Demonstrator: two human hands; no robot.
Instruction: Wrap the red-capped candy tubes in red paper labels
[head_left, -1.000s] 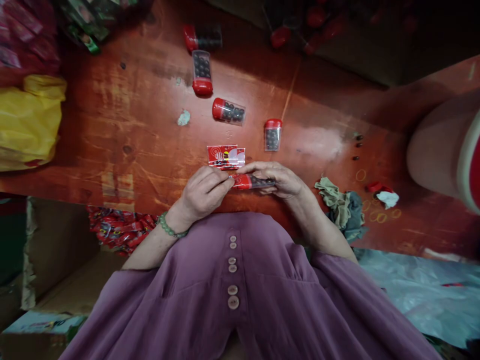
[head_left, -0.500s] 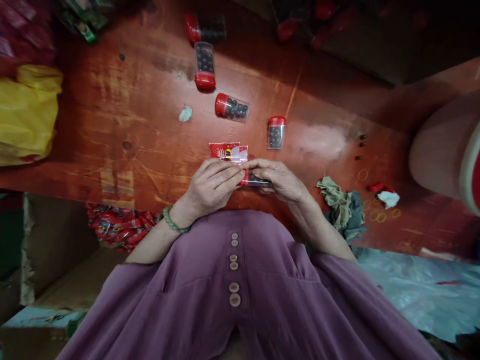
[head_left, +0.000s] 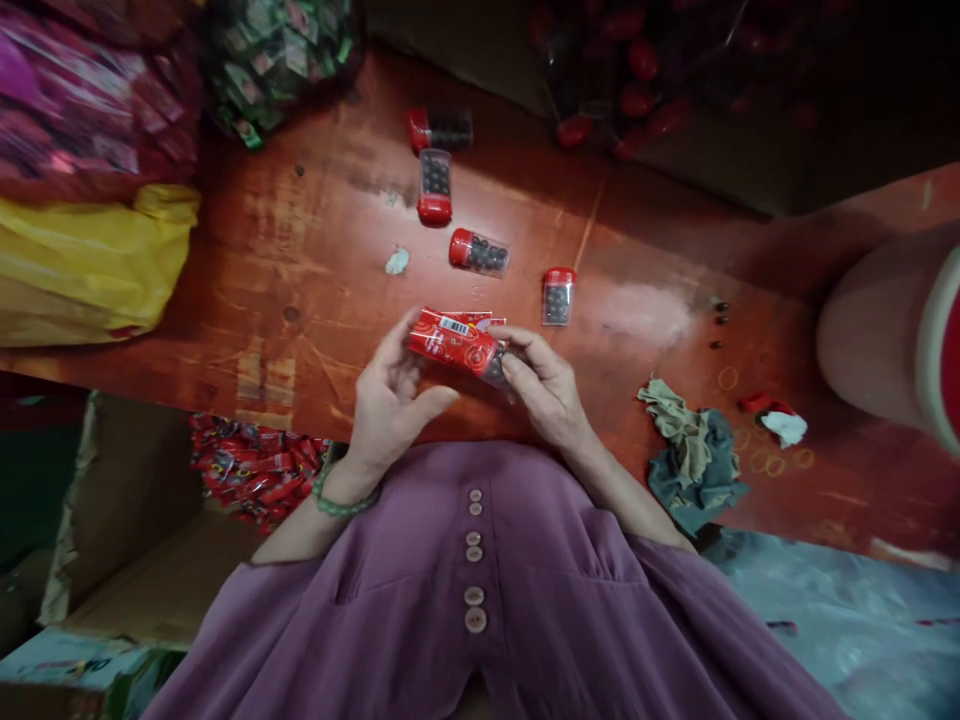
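My right hand (head_left: 546, 385) grips the clear end of a small tube (head_left: 496, 366) of dark balls between thumb and fingers. A red printed sleeve (head_left: 454, 338) with a barcode covers the tube's left part. My left hand (head_left: 390, 395) is open beside the sleeve's left end, thumb stretched out. Its fingertips lie close to the sleeve; whether they touch it I cannot tell. Behind the tube, part of another red printed piece (head_left: 493, 320) shows. Beyond my hands lie red-capped tubes of dark balls, the nearest a tube (head_left: 478, 253) and another tube (head_left: 559, 297).
On the left are a yellow bag (head_left: 90, 265) and a bag of green packets (head_left: 285, 55). A box (head_left: 127, 540) below the table edge holds red wrappers (head_left: 259, 465). A crumpled cloth (head_left: 694, 450), rubber bands and a white bucket (head_left: 877, 335) are at right.
My left hand has let go and spread open to the left. The red sleeve now covers the tube my right hand holds, with its barcode showing. The view has shifted slightly.
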